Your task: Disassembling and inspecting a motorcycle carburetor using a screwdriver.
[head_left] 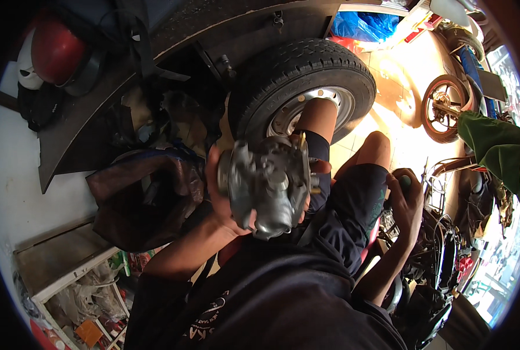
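My left hand (220, 201) is closed around a grey metal carburetor (271, 189), lifted in front of my lap and slightly blurred. Its rounded metal body faces up at me, and small brass-coloured fittings stick out on its right side. Fingertips show at the carburetor's right edge. Off to the right, beside my right knee, my right hand (410, 195) is curled closed on a small thing with a dark green rounded end (405, 183). Most of that thing is hidden in the fingers, so its kind cannot be made out.
A car wheel with a black tyre (306, 70) leans before my knees. Left of me lies a dark bag (149, 198), near a shelf (73, 268) with plastic-wrapped parts. A red helmet (58, 49) sits at upper left. Motorcycle parts and a small wheel (445, 109) crowd the right.
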Demonstrator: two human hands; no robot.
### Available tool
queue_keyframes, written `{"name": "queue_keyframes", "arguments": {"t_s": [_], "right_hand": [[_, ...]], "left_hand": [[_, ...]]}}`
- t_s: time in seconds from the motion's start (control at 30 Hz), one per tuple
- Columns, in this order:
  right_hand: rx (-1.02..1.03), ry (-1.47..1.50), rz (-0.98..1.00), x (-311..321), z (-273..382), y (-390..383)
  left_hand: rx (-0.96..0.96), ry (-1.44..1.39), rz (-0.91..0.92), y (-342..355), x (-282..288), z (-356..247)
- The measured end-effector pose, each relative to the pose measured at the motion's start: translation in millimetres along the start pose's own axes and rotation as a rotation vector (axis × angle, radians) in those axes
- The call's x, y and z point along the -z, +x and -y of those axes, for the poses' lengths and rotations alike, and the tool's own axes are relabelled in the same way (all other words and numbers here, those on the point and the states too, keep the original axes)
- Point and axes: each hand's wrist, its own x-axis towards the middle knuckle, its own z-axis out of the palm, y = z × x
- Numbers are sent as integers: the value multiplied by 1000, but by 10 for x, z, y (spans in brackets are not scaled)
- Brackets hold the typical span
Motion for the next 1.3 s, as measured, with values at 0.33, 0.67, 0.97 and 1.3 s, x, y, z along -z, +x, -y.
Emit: {"name": "queue_keyframes", "arguments": {"t_s": [0.33,0.67,0.97,1.3], "right_hand": [[301,497,440,-390,863,-314],[659,412,500,-819,1084,-603],[734,206,467,-1016,1134,-670],[347,755,196,-566,1277,-489]], "left_hand": [[-42,154,102,56,65,-97],[-94,-67,111,94,84,-36],[-29,-117,14,69,129,-93],[-176,14,-93,45,-3,-128]]}}
